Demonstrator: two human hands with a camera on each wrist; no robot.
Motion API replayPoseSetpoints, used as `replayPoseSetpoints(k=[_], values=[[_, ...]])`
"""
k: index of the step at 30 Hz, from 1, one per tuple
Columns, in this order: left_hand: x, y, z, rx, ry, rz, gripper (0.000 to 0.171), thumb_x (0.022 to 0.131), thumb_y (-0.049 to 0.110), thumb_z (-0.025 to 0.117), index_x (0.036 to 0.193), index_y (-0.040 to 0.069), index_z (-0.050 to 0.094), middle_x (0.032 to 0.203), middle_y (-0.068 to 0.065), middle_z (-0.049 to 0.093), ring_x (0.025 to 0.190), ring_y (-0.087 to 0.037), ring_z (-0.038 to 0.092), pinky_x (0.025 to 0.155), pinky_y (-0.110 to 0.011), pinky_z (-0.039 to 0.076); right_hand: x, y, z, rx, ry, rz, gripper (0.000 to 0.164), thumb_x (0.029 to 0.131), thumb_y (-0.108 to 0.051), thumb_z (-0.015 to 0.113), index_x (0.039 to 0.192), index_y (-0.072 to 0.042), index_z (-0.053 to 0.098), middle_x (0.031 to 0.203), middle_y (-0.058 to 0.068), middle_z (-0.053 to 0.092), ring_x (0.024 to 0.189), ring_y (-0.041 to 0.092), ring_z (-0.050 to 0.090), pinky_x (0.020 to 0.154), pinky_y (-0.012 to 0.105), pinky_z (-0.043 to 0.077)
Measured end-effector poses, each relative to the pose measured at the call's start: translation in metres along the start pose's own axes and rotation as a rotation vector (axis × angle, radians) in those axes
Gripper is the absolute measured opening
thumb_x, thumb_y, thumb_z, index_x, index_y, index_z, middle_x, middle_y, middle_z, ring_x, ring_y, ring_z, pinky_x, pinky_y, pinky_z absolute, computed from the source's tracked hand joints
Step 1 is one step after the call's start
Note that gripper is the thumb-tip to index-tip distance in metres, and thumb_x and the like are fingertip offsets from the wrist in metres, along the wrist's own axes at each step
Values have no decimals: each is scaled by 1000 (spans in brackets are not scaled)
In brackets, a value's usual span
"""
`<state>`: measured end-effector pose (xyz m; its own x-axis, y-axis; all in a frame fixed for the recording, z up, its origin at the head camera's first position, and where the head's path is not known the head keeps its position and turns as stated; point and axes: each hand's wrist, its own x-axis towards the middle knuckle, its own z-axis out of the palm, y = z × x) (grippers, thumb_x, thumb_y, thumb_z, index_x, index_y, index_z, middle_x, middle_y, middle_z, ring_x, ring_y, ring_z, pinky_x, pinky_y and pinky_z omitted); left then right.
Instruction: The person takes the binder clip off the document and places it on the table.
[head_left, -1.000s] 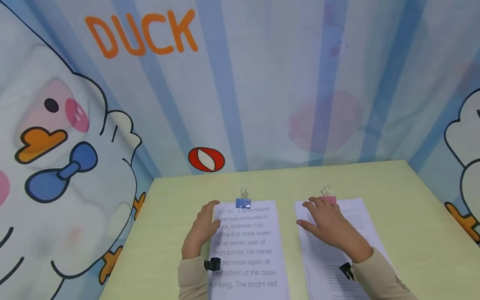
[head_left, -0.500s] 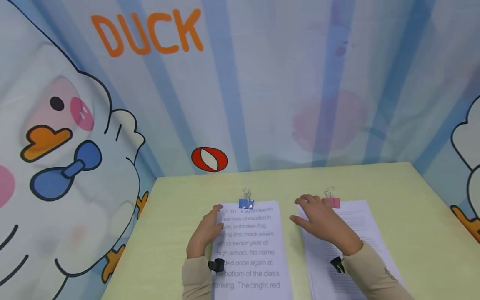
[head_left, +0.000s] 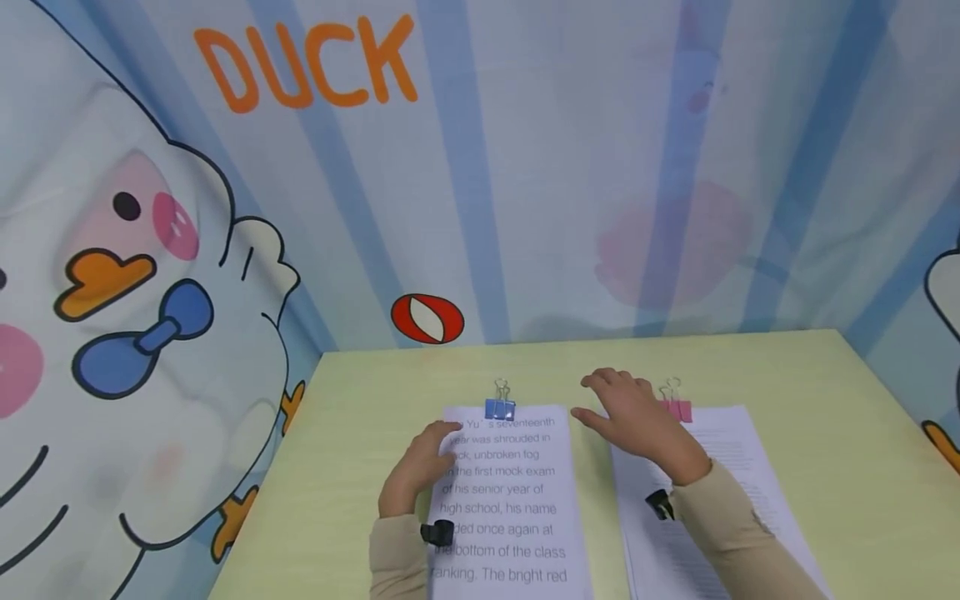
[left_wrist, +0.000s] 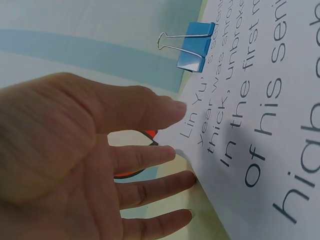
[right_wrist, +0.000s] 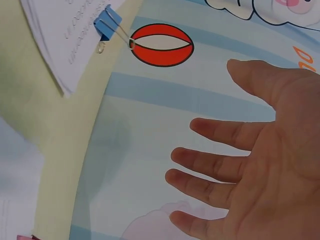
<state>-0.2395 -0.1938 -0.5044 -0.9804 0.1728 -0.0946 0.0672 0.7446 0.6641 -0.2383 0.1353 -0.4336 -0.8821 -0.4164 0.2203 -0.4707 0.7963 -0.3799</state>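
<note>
Two stacks of printed paper lie side by side on a pale yellow table. A blue binder clip is on the top edge of the left paper stack, which carries large print. My left hand is at that stack's upper left edge, fingers extended, thumb over the page corner in the left wrist view. The right paper stack has small print and a pink binder clip at its top, partly behind my right hand. That hand hovers over the stack's upper left corner, fingers spread and holding nothing.
The table ends at the back against a striped blue curtain with duck pictures and a red ball print. A strip of tabletop separates the two stacks. Black straps with small mounts sit at both wrists.
My right hand has moved left and up, off the pink clip toward the gap between the stacks. The left hand stays by its stack's edge. The head view has shifted slightly.
</note>
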Motion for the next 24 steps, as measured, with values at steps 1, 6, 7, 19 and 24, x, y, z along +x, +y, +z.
replayPoseSetpoints(k=[1, 6, 7, 19, 24], values=[[0, 0, 0, 8, -8, -2, 49, 92, -1, 61, 140, 0, 56, 152, -30, 39, 142, -50, 33, 113, -61, 27, 3, 0, 0, 10, 0, -2, 47, 99, -31, 64, 129, 5, 59, 131, 25, 57, 120, 47, 53, 95, 69, 37], [-1, 0, 1, 32, -37, -31, 52, 90, 0, 66, 141, 3, 58, 155, -31, 34, 142, -53, 28, 111, -65, 26, 17, -2, 5, 26, -5, -6, 47, 100, -32, 64, 130, 4, 59, 133, 25, 57, 121, 47, 52, 96, 69, 36], [-1, 1, 1, 40, -37, -32, 53, 89, 1, 67, 141, 4, 58, 155, -30, 34, 142, -54, 28, 111, -66, 27, 20, -2, 6, 24, -8, -7, 47, 100, -32, 64, 130, 4, 59, 133, 25, 57, 121, 46, 53, 96, 69, 36], [-2, 8, 6, 79, -36, -112, 58, 84, 5, 75, 140, 11, 62, 155, -24, 37, 138, -48, 35, 106, -65, 35, 40, -9, 16, 45, -13, -43, 46, 100, -30, 64, 129, 5, 60, 132, 25, 58, 120, 46, 54, 94, 67, 38], [-3, 10, 9, 126, -43, -116, 60, 81, 7, 79, 139, 10, 63, 153, -22, 40, 126, -45, 42, 100, -66, 39, 46, -9, 25, 77, -17, -36, 46, 100, -30, 63, 129, 5, 60, 131, 25, 59, 119, 46, 54, 93, 66, 39]])
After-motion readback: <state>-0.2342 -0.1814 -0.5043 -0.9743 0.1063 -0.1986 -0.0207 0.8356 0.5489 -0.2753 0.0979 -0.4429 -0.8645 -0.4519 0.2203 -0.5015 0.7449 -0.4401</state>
